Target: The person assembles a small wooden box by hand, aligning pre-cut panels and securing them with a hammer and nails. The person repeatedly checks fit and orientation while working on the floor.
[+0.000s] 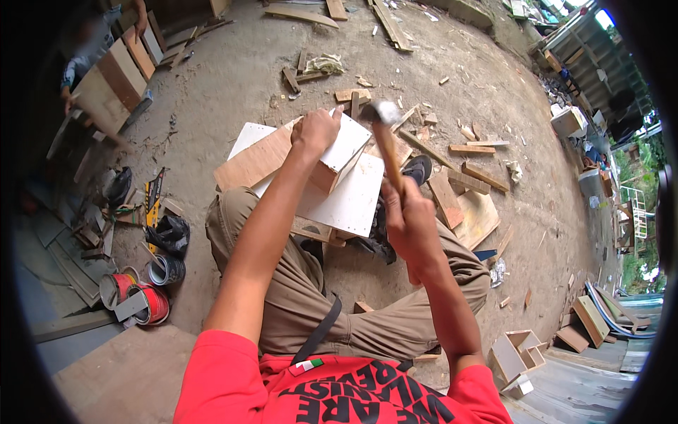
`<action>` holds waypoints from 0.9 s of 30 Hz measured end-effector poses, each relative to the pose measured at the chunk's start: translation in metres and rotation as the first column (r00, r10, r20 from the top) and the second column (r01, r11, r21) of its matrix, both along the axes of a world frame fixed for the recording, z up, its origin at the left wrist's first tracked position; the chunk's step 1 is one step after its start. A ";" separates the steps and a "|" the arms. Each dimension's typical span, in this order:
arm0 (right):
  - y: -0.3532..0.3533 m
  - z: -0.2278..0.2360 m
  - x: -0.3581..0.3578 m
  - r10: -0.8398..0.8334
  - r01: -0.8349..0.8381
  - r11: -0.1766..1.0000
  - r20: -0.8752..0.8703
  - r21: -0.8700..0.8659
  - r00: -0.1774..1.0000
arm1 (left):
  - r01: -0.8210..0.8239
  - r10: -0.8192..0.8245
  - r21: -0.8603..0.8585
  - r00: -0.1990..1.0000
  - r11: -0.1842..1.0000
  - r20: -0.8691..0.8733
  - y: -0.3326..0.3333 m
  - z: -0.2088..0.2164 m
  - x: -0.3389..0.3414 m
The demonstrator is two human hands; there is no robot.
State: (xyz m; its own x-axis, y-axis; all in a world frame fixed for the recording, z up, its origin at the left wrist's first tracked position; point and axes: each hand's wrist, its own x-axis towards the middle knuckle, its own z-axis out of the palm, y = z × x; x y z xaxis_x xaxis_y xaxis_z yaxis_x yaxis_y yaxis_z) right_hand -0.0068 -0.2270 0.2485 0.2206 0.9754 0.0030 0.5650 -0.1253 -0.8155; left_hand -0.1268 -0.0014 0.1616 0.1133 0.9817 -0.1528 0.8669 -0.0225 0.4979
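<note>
— Where is the white box [337, 157]?
— On the white board [349, 201] on the ground, just beyond the knees; the left hand [316, 131] presses on its top, fingers curled over it.
— And the right hand [409, 225]?
— Fingers wrapped tight around the hammer [387, 141], its head raised just beside the box.

Red short-sleeved shirt [339, 389] with black lettering, khaki trousers [311, 297].

Left arm extended forward, nearly straight; left hand [316, 131] palm down, fingers curled and pressing. Right forearm raised, elbow bent; right hand [409, 218] in a closed fist, wrist apparently cocked back, though its far side is hidden.
</note>
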 end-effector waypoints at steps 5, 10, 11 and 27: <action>-0.004 -0.013 -0.003 -0.024 0.011 0.940 0.033 0.340 0.999 | 0.025 -0.025 -0.011 1.000 1.000 -0.002 -0.001 0.001 0.003; -0.008 -0.046 0.016 0.071 -0.068 0.997 0.083 -0.040 0.994 | 0.006 -0.006 0.013 1.000 1.000 0.005 0.002 0.001 0.000; -0.009 -0.040 0.014 0.034 -0.032 0.999 0.054 -0.036 0.998 | 0.016 -0.016 0.018 1.000 1.000 0.002 0.001 -0.002 0.000; -0.005 -0.014 0.004 -0.008 0.025 0.932 -0.048 0.361 0.999 | 0.026 -0.026 -0.021 1.000 0.999 0.005 -0.002 -0.003 0.007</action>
State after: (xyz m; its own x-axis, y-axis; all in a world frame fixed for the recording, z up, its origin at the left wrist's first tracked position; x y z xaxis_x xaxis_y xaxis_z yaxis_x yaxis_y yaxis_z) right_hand -0.0028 -0.2324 0.2340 0.2447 0.9063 0.3446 0.5267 0.1741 -0.8320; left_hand -0.1198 -0.0031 0.1590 0.1399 0.9749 -0.1732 0.8637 -0.0346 0.5029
